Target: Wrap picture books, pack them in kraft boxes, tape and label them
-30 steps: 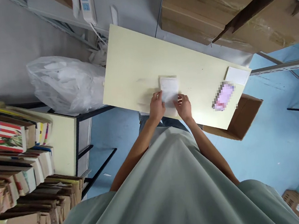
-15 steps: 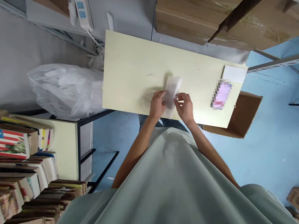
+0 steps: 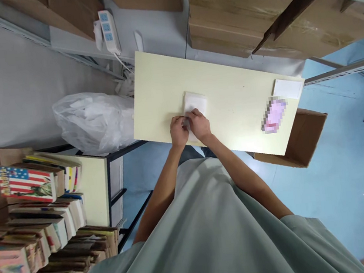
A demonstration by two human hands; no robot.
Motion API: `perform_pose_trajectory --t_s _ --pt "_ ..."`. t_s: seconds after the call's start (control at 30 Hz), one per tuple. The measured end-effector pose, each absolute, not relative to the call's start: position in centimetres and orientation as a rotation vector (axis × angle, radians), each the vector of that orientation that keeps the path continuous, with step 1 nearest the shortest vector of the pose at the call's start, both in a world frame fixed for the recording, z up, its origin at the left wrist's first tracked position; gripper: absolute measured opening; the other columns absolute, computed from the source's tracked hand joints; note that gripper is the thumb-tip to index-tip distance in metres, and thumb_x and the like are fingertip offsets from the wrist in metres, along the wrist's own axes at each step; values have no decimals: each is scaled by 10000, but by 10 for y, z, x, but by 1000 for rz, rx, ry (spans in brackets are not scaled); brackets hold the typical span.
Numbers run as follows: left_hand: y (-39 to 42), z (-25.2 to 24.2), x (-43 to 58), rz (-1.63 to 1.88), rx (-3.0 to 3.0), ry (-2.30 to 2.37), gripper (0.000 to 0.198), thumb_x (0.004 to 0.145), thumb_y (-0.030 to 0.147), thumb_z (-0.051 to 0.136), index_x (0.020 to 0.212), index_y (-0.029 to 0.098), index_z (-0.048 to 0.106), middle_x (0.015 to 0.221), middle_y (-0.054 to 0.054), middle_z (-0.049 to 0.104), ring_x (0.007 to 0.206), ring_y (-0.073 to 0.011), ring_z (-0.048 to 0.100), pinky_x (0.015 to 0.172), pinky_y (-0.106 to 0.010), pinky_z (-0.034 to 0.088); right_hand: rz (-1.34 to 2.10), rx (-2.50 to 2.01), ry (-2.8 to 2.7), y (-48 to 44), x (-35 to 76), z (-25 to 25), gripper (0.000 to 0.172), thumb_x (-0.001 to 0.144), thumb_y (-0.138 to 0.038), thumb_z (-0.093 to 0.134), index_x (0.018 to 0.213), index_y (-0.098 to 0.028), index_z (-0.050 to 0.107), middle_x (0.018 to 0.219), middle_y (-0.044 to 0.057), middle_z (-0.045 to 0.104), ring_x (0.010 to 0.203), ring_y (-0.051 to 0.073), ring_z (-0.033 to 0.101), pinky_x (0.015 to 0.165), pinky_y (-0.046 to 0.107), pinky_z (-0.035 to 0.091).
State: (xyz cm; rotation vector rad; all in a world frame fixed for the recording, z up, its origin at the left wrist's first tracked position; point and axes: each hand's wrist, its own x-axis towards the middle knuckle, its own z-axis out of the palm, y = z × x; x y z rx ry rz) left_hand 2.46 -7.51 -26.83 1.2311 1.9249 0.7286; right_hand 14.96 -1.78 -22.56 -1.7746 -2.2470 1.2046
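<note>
A flat white rectangular packet (image 3: pixel 196 102), apparently thin paper or film, lies on the cream tabletop (image 3: pixel 224 101) in front of me. My right hand (image 3: pixel 200 127) reaches over its near left part with bent fingers pinched together on it. Close against those fingertips, my left hand (image 3: pixel 179 131) is curled at the packet's left edge. A small greyish bit shows between the two hands, too blurred to tell apart from the packet. The packet's near end is partly hidden under my right hand.
On the table's right end lie a blurred-out pinkish object (image 3: pixel 274 115) and a white pad (image 3: pixel 287 88). A clear plastic bag (image 3: pixel 96 122) of white scraps bulges at the left. An open cardboard box (image 3: pixel 307 137) stands below right. Books (image 3: pixel 26 184) fill the lower left.
The white packet has gone from upright and tilted between my hands to lying flat, further left. My right hand has moved left to meet my left hand. The view has shifted slightly.
</note>
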Motion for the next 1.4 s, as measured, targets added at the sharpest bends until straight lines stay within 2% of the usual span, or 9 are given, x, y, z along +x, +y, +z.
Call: perform_pose_trajectory --t_s 0.13,0.27,0.37,0.47,0.83,0.97,1.2,1.4 --pt "-75 -271 24 690 1294 1927 469 831 15 552 1207 245 715 1260 -110 704 1074 -256 723 1040 -479 640 1190 -1770 -2055 -17 171 -236 396 1037 -199 542 1401 -218 696 1294 122 717 977 227 751 902 375 635" --pt "-83 -264 29 662 1410 1944 601 841 -11 529 1367 249 661 1301 -136 703 1251 -306 678 1142 -527 584 1085 -1975 -1799 -34 199 -246 523 1001 -331 623 1504 -187 606 1279 154 716 871 220 747 859 399 642" --pt "-87 -260 29 646 1431 1919 595 885 6 510 1421 239 621 1342 -149 685 1317 -311 647 1153 -521 571 1175 -2006 -1722 -51 201 -253 550 1002 -328 604 1523 -152 574 1187 154 755 905 236 766 884 406 639" --pt "-86 -258 22 632 1406 1842 585 891 11 513 1429 219 612 1351 -163 674 1288 -312 659 1140 -506 570 1170 -2079 -1678 -61 190 -256 546 1017 -319 568 1529 -128 570 1157 160 773 939 255 783 902 417 639" --pt "-55 -261 -69 668 1399 1743 524 956 59 524 1441 235 615 1356 -154 688 1322 -320 642 1152 -506 552 1136 -2195 -1615 -28 104 -259 577 1006 -318 607 1557 -150 590 1131 124 795 941 253 793 894 413 649" --pt "-28 -269 -128 729 1427 1804 506 1001 57 449 1453 209 617 1438 -156 676 1389 -305 613 1213 -501 508 1192 -2149 -1617 4 37 -267 579 1040 -345 592 1599 -197 554 1134 99 795 954 237 777 890 370 640" --pt "-4 -281 -187 770 1405 1799 573 945 22 482 1474 189 624 1483 -168 661 1431 -299 602 1247 -494 488 1014 -2209 -1749 42 -34 -273 552 1026 -261 566 1576 -216 569 1149 135 771 1033 297 746 974 459 617" --pt "-36 -267 -184 828 1339 1708 511 932 34 548 1398 199 675 1462 -147 690 1426 -281 625 1254 -462 496 942 -2235 -1735 20 -24 -243 533 1042 -270 545 1566 -175 554 1263 174 738 1003 273 769 1000 462 610"
